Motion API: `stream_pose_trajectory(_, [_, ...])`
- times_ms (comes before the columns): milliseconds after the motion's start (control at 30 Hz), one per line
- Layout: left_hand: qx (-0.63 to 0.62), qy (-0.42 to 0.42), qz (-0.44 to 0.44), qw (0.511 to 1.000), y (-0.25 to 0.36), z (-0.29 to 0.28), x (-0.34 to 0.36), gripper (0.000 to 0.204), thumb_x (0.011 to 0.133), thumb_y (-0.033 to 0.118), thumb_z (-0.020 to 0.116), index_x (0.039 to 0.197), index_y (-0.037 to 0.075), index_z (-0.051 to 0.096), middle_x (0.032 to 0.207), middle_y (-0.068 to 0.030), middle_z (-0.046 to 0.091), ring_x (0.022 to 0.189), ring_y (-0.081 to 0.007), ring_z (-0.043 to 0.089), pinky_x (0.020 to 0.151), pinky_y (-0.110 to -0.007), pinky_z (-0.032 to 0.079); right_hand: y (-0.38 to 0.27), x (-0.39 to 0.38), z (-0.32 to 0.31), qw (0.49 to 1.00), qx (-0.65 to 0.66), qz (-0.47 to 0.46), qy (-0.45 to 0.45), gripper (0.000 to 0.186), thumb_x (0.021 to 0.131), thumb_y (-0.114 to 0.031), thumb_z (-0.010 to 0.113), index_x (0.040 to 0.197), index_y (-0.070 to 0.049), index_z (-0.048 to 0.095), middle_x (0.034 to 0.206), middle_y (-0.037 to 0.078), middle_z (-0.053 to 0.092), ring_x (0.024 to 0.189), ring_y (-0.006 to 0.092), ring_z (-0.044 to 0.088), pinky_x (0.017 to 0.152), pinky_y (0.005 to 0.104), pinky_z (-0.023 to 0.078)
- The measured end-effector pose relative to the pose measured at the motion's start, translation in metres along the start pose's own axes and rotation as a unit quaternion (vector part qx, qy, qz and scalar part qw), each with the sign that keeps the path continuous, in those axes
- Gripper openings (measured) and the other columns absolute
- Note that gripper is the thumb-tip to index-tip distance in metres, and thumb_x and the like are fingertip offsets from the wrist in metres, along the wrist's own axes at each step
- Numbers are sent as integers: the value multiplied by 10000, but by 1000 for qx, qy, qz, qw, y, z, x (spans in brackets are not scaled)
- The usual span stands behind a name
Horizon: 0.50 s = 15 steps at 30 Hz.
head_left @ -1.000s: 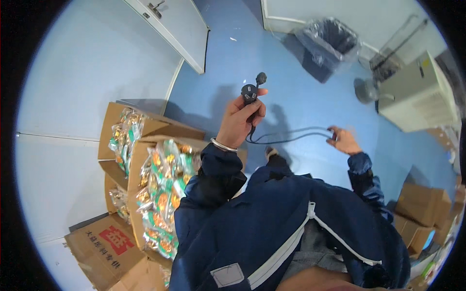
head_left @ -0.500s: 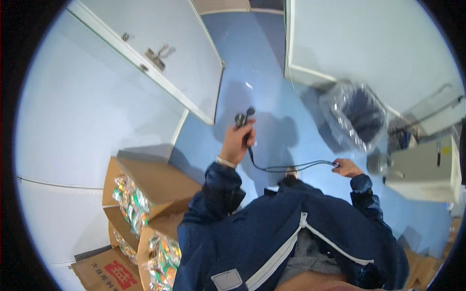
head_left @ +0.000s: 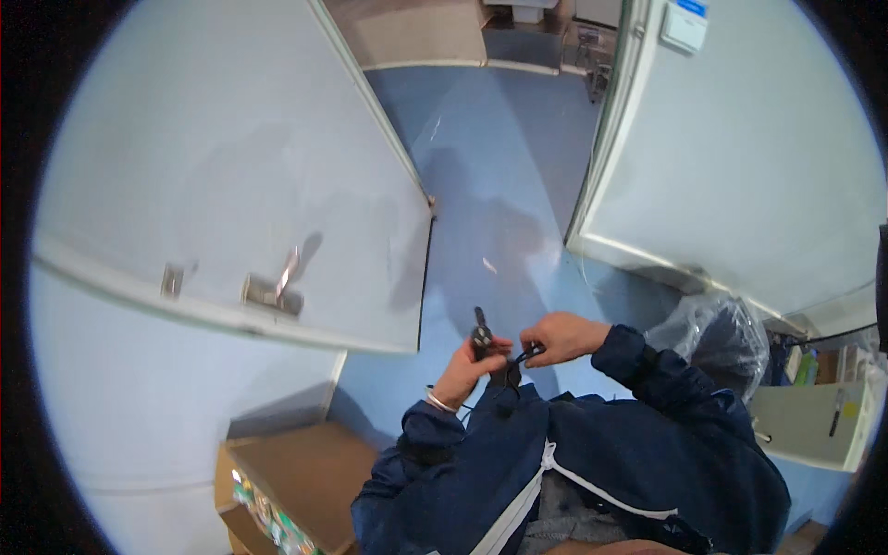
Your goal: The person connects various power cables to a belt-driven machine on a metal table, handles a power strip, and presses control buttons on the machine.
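Observation:
In the head view, my left hand [head_left: 464,374], a pale band at its wrist, is closed round a black plug or socket [head_left: 480,337] at lower centre; a second dark piece sticks up behind it. Just to the right, my right hand [head_left: 566,339] pinches the black cord [head_left: 528,353] between thumb and fingers, close to my left hand. Part of the cord hangs in front of my dark jacket [head_left: 472,462], and where it ends is hard to make out.
An open door [head_left: 213,157] with a lever handle stands at left, a doorway onto blue floor [head_left: 462,111] ahead. Right are a wall [head_left: 740,166] with a switch, a lined bin [head_left: 712,338] and a white appliance [head_left: 795,425]. A cardboard box [head_left: 296,462] of packets sits lower left.
The doorway has come nearer, and boxes and bin sit lower in view. My right hand has moved inward from the far right to beside my left, drawing the cord loop close.

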<state>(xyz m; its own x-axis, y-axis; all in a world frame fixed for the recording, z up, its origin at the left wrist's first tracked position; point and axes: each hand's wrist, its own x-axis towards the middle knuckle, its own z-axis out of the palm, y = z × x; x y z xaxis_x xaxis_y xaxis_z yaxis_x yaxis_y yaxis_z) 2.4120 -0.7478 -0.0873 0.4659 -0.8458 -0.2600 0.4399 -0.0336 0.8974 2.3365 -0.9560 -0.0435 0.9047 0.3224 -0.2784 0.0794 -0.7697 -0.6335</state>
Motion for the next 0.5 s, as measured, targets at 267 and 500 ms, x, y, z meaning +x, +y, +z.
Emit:
stream_pose_trajectory(267, [-10, -114, -109, 987, 105, -74, 170, 351, 769, 7, 616, 1070, 35, 439, 883, -73, 548, 825, -196, 597, 747, -296, 469, 75, 114, -139, 990, 85, 53, 96, 328, 704, -366, 646, 766, -49, 586, 657, 128, 595, 616, 309, 579, 554, 396, 427])
stream_pose_trajectory(500, [107, -91, -103, 985, 185, -150, 354, 197, 807, 63, 575, 979, 9, 497, 752, -32, 533, 564, -103, 521, 529, -245, 444, 187, 210, -255, 971, 133, 65, 187, 350, 713, -362, 641, 806, -30, 585, 629, 122, 590, 586, 290, 574, 556, 382, 431])
